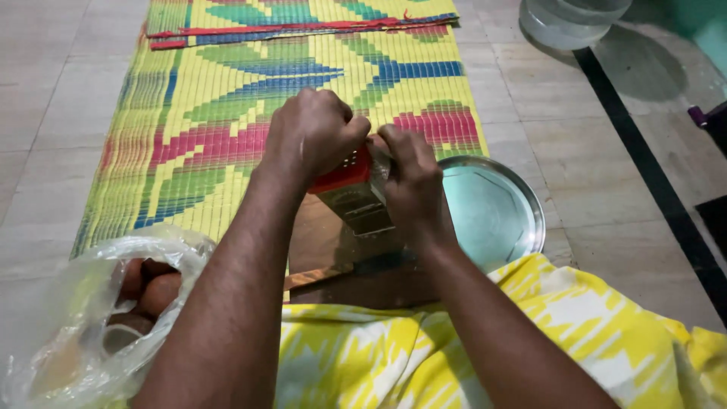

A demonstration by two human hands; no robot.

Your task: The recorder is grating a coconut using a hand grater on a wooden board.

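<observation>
A metal box grater [357,198] with a red top stands tilted on a wooden board [322,246] in front of me. My left hand [314,132] is closed over the grater's red top. My right hand [409,182] presses against the grater's right face; whatever it holds there is hidden by the fingers. A round steel plate [503,208] lies on the floor just right of the board.
A colourful woven mat [227,98] covers the tiled floor ahead. A clear plastic bag [98,318] with several brown round items lies at lower left. A clear container [568,19] stands at top right. Yellow-and-white cloth [394,356] covers my lap.
</observation>
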